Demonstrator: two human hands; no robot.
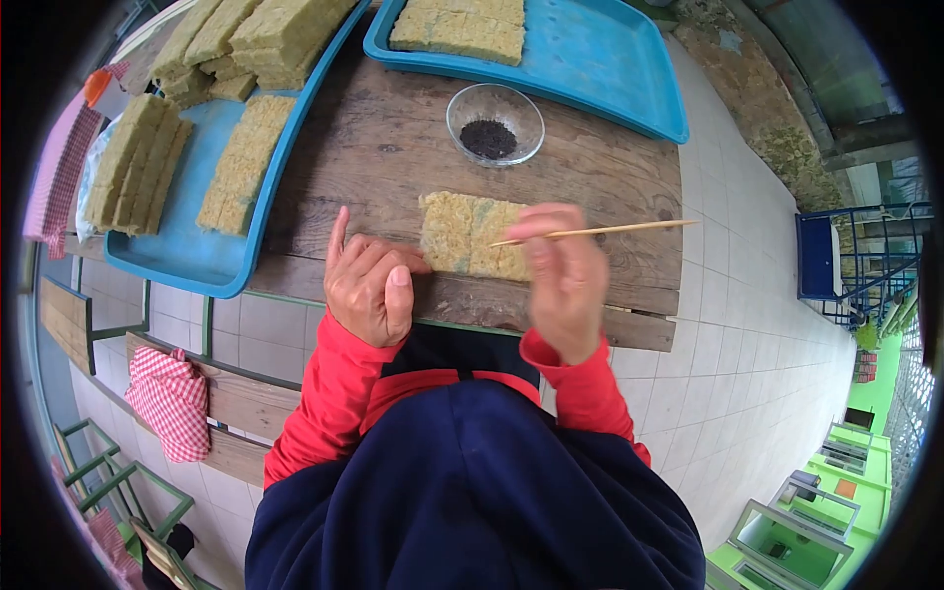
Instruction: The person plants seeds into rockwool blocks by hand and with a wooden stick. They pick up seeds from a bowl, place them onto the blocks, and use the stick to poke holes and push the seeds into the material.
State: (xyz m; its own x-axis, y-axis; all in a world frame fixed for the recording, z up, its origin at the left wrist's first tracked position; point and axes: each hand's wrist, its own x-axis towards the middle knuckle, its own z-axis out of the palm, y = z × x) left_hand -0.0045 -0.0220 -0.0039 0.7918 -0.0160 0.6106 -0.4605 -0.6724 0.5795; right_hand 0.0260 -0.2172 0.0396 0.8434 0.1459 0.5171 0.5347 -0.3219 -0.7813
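A yellowish fibrous block, scored into sections, lies flat on the wooden table near its front edge. My right hand pinches a thin wooden stick, whose left tip is over the middle of the block. At the block's left edge rests my left hand, index finger raised, the other fingers curled, with nothing visible in it. Behind the block stands a clear glass bowl with small dark grains at its bottom.
A blue tray at the left carries several stacked blocks. Another blue tray at the back holds a similar block. On the bench at the lower left lies a red checked cloth.
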